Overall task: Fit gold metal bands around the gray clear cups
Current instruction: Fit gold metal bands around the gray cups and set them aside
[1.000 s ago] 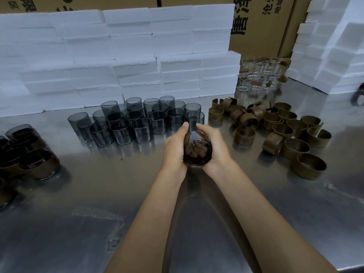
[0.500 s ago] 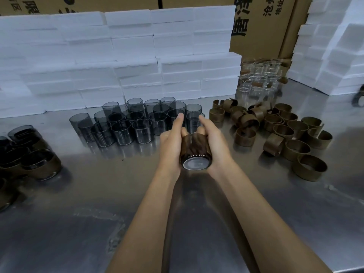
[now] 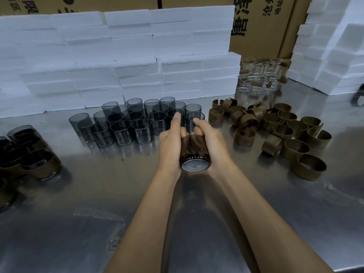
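Note:
A gray clear cup (image 3: 195,165) with a gold metal band (image 3: 194,146) around it lies tilted between both my hands above the steel table, its base turned toward me. My left hand (image 3: 170,143) grips its left side, index finger pointing away. My right hand (image 3: 212,142) grips its right side. Several bare gray cups (image 3: 130,123) stand grouped behind my hands. Loose gold bands (image 3: 285,133) lie scattered to the right. Banded cups (image 3: 39,164) stand at the left edge.
White foam blocks (image 3: 118,60) are stacked along the back, more foam (image 3: 332,56) at the right. Clear glass cups (image 3: 258,79) stand at the back right before cardboard boxes (image 3: 262,26). The steel table (image 3: 78,223) spreads toward me.
The cup has been turned over between my hands: its open mouth faced me a second ago, now its base does, with the band around it.

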Tool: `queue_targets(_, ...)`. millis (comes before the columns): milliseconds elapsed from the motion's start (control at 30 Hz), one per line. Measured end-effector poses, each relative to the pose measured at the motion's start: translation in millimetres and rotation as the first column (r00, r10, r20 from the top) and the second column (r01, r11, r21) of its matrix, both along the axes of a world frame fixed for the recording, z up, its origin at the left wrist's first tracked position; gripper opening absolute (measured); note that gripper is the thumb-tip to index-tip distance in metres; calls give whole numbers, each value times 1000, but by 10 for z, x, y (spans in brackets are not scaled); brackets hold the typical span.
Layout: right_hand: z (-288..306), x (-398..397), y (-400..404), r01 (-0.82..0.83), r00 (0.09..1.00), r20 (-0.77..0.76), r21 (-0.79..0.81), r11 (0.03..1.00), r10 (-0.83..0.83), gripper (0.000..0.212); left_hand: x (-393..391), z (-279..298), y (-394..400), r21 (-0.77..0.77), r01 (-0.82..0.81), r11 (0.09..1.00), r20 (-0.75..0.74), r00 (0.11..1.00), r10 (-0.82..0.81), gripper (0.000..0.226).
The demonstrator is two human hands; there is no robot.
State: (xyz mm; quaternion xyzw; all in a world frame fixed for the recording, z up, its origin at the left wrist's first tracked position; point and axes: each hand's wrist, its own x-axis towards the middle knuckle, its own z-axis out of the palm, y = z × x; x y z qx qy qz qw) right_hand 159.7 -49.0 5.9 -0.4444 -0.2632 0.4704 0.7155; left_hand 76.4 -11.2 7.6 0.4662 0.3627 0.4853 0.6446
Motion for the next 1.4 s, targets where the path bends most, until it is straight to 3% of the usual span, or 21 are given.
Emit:
queue_targets(267,-18,-5,7,2,999,34,-14,1000,-1,54,-2,14,-9,19,-23,1000,-28,999,24,71)
queue_targets(400,-4,14,24,26,1000,-16,-44,999,-26,54,-45,61,4,186,-56,981,-83,994,72,72)
queue_targets(467,8,60,-1,-65,993,-104,-75,995,57,46,-56,80,15,340,-75,937,-128,984,125,70)
queue_targets(533,31,98,-65,-270,948,-217,-164,949,232,39,-65,88,20,450,-74,890,-160,974,162,67)
queue_targets(633,18,120,-102,-435,890,-265,-244,867,371,46,-101,54,67,536,-73,841,-187,961,203,58)
queue_targets(767,5,197,-78,-344,912,-282,-133,930,297,45,-126,71,69,435,-72,897,-159,975,156,54)
queue_targets(900,-20,330,-90,-254,919,-328,-70,965,218,46,-173,103,71,344,19,939,-234,970,66,28)
queue_targets(967,-33,374,-93,-228,920,-338,-53,972,197,43,-186,118,51,335,79,939,-272,962,17,27)
queue_targets(1133,-42,405,-72,-145,938,-326,-56,988,119,43,-152,104,-11,398,351,848,-437,885,-161,50)
queue_targets(1233,-44,354,-20,-25,957,-291,-93,995,-3,52,-22,-31,-86,503,416,758,-606,795,-35,69)
queue_targets(1300,-34,313,4,4,966,-256,-127,992,-37,60,36,-85,-99,558,363,746,-597,800,57,70)
queue_targets(1400,-16,322,0,-28,957,-291,-111,993,-5,65,-27,-61,-21,483,255,838,-430,903,-27,64)
